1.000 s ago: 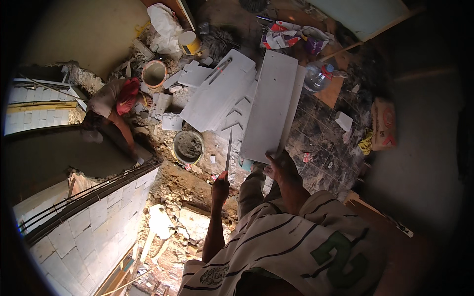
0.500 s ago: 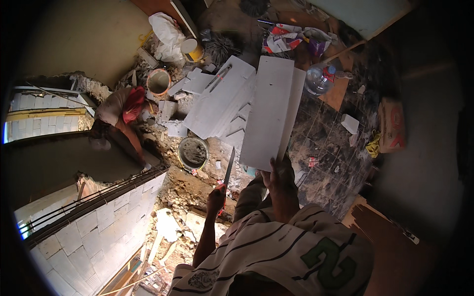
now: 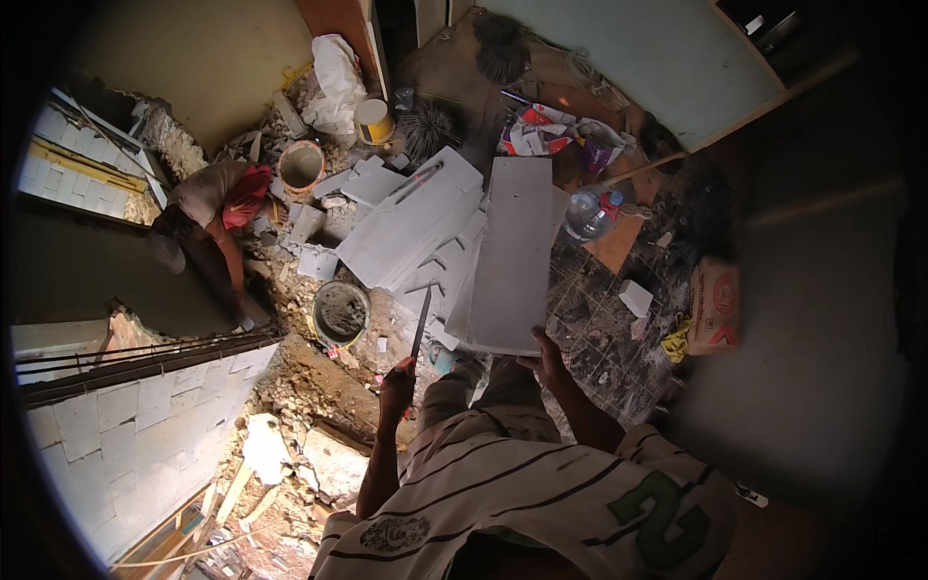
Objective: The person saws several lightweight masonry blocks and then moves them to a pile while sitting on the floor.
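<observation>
My left hand (image 3: 397, 389) is closed around a handsaw (image 3: 421, 324) whose narrow, tapering blade points up and away from me. My right hand (image 3: 548, 362) grips the near right corner of a long pale grey lightweight concrete block (image 3: 512, 256). Its thumb lies on top of the block and the other fingers are partly hidden at the edge. The saw blade is apart from the block, to its left. More pale blocks (image 3: 414, 220) lie beyond, one with a long tool resting on it.
At the left, another person (image 3: 222, 198) bends over a low block wall (image 3: 145, 416). A bucket of mortar (image 3: 340, 314) stands left of the saw, amid rubble. Farther off are a yellow tin (image 3: 374, 121) and a large clear bottle (image 3: 588, 217). A brown paper sack (image 3: 715, 304) stands right.
My right hand has shifted from the middle of the block's near end to its right corner. The block has turned slightly. My left hand still holds the saw; the head view has shifted.
</observation>
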Tool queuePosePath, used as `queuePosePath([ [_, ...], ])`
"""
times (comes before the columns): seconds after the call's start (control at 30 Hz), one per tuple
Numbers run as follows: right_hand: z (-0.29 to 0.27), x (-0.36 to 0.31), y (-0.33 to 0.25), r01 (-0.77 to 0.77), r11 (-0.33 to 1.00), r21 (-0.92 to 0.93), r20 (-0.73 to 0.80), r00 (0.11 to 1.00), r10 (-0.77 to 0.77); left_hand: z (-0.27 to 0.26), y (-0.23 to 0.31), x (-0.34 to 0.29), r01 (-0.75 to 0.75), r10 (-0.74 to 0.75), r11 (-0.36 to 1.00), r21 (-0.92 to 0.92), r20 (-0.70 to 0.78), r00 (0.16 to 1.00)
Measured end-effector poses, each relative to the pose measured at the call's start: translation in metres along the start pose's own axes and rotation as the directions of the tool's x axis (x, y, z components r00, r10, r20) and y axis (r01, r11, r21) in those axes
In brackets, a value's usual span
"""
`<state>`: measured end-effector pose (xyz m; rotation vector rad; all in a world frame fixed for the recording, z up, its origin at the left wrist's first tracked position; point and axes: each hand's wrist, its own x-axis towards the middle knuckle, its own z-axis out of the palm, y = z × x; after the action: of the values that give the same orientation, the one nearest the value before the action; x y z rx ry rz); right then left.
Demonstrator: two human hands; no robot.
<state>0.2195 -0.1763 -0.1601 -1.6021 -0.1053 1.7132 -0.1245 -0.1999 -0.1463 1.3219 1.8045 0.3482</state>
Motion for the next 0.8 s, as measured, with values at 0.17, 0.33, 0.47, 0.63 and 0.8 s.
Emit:
queuePosePath([
  [0.17,-0.016,-0.009,-0.065,0.042,0.998,-0.04,0.289,0.957,-0.029,0.014,-0.028,0.009,-0.282,0.286,0.958,0.062,-0.073,0.956],
  [0.33,0.017,-0.043,-0.124,0.03,0.998,-0.049,0.136,0.99,-0.023,-0.011,0.013,-0.012,-0.1,0.074,0.972,-0.213,-0.129,0.989],
  [0.47,0.016,-0.045,-0.163,-0.014,0.999,0.053,0.185,0.983,0.004,-0.02,0.034,-0.027,-0.065,0.012,0.924,-0.376,-0.141,0.99],
  [0.63,0.047,-0.063,-0.213,0.036,0.999,0.003,0.138,0.99,-0.036,-0.033,0.03,-0.041,0.023,-0.097,0.924,-0.381,-0.178,0.979],
  [0.8,0.054,-0.069,-0.243,0.045,0.998,0.048,0.083,0.995,-0.049,-0.037,0.03,-0.046,0.177,-0.258,0.874,-0.452,-0.123,0.958],
])
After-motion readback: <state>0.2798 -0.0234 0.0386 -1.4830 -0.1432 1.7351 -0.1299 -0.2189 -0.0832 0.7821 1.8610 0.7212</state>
